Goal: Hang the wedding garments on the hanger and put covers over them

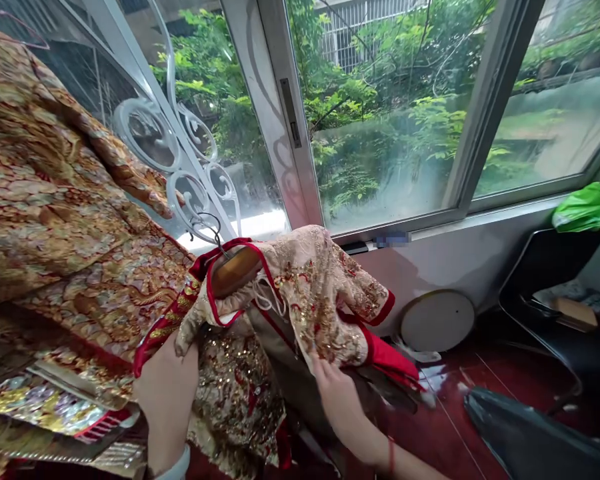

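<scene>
A cream robe [320,300] with gold sequin embroidery and red trim hangs on a wooden hanger [235,270], whose metal hook rises toward the white scrollwork grille. My left hand [166,400] grips the robe's red-edged front at the lower left. My right hand [337,403] pinches the cream fabric lower down, with the wrist wearing a thin red band. Below the hanger, a darker lining and more sequinned cloth [237,400] fall between my hands. Heavy gold-and-red brocade robes [65,200] hang close on the left.
A white scrollwork grille [175,153] and a sliding window [385,113] run along the far side, with trees outside. A round white board [437,320] leans on the wall. A black chair [550,313], green plastic bag [587,207] and dark bag [530,433] sit right, over red floor tiles [450,427].
</scene>
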`<action>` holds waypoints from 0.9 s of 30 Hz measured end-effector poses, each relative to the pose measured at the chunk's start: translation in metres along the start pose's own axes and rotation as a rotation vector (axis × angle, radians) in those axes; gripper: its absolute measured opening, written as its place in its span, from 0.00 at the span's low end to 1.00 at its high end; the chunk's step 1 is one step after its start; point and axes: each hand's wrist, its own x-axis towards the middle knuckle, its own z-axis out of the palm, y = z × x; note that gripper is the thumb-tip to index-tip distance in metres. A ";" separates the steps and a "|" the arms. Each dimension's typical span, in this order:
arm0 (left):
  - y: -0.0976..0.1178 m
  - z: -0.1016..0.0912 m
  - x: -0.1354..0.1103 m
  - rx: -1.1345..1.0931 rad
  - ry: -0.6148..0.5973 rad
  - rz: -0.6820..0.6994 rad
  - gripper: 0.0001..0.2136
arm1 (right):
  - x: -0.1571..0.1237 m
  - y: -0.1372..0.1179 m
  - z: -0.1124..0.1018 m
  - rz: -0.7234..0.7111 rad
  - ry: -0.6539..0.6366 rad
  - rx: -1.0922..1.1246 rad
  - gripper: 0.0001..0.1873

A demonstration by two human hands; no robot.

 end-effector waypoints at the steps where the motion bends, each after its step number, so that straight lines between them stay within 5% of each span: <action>1: 0.000 -0.001 0.000 -0.003 0.011 -0.002 0.19 | 0.015 -0.015 0.007 0.027 -0.052 -0.021 0.34; 5: -0.005 0.000 0.004 -0.129 0.049 -0.010 0.19 | 0.060 -0.020 0.011 0.008 -0.118 0.011 0.34; 8: -0.010 0.012 -0.003 -0.292 0.366 0.065 0.27 | 0.066 0.008 0.004 0.008 -0.157 0.043 0.35; 11: -0.014 0.045 -0.030 -0.299 0.610 0.228 0.34 | 0.061 0.032 0.002 0.029 -0.183 0.095 0.33; 15: -0.020 0.110 -0.075 -0.255 0.625 0.321 0.26 | 0.064 0.046 -0.008 -0.064 -0.052 0.175 0.26; 19: -0.042 0.149 -0.099 -0.299 0.672 0.274 0.23 | 0.121 0.064 -0.066 -0.383 0.232 0.260 0.17; 22: -0.063 0.147 -0.102 -0.470 0.592 0.321 0.21 | 0.194 0.083 -0.122 -0.413 0.395 0.222 0.26; 25: -0.071 0.127 -0.108 -0.669 0.524 0.250 0.21 | 0.245 0.091 -0.154 -0.506 0.091 0.264 0.25; 27: -0.061 0.110 -0.119 -0.745 0.494 0.132 0.22 | 0.253 0.089 -0.159 -0.515 -0.052 0.268 0.19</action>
